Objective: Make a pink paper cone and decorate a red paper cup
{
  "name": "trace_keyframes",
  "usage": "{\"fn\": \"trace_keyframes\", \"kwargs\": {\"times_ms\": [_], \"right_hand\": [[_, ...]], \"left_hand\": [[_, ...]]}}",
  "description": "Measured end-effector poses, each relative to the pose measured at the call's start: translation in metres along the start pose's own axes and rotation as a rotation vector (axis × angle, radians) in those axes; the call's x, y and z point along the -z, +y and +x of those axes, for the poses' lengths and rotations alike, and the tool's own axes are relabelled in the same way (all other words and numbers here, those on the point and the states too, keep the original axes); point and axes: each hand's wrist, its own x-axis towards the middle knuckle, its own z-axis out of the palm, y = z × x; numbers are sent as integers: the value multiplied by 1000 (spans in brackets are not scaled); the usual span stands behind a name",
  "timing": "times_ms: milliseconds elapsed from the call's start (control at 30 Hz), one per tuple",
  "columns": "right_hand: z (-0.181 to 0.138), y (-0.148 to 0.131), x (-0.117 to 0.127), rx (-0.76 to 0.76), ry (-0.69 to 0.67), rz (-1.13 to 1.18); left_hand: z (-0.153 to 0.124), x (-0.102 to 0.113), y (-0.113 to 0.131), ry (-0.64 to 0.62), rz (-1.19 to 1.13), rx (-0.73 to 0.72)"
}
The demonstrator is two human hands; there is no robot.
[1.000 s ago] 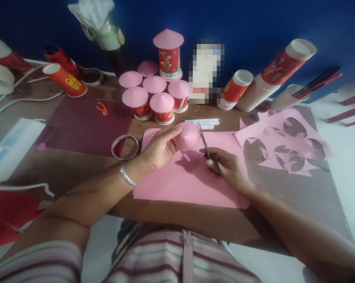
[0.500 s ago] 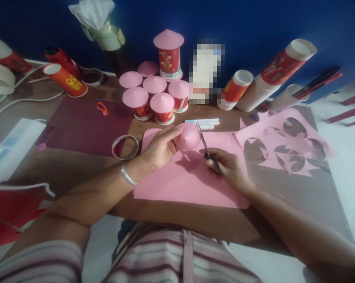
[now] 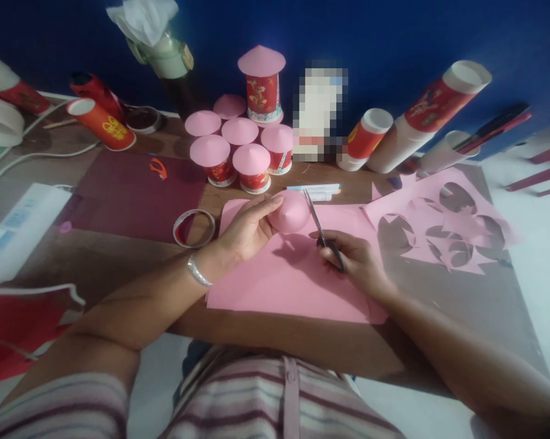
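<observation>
While the bench (image 3: 311, 335) carries pink sheets (image 3: 275, 286), your right hand (image 3: 355, 257) grips the scissors (image 3: 317, 223); above the sheets, your left hand (image 3: 251, 233) pinches the cone (image 3: 295, 213) by its edge, likely the best hold, since it seems light, springy and easily creased.

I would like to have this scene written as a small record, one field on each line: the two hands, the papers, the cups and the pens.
Left hand: holds a pink paper cone at its edge
Right hand: holds scissors
Scissor tips: close beside the cone; contact unclear
Under the hands: pink sheets
Right of these: cut-out pink paper with round holes
Behind: clustered red cups with pink cone roofs, seven roofs visible
Pens: lying between cups and sheets
</observation>
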Motion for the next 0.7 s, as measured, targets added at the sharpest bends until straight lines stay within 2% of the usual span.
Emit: {"fn": "trace_keyframes", "kwargs": {"times_ms": [700], "right_hand": [[0,2,1,8,8,-28]], "left_hand": [[1,1,0,-4,-4,4]]}}
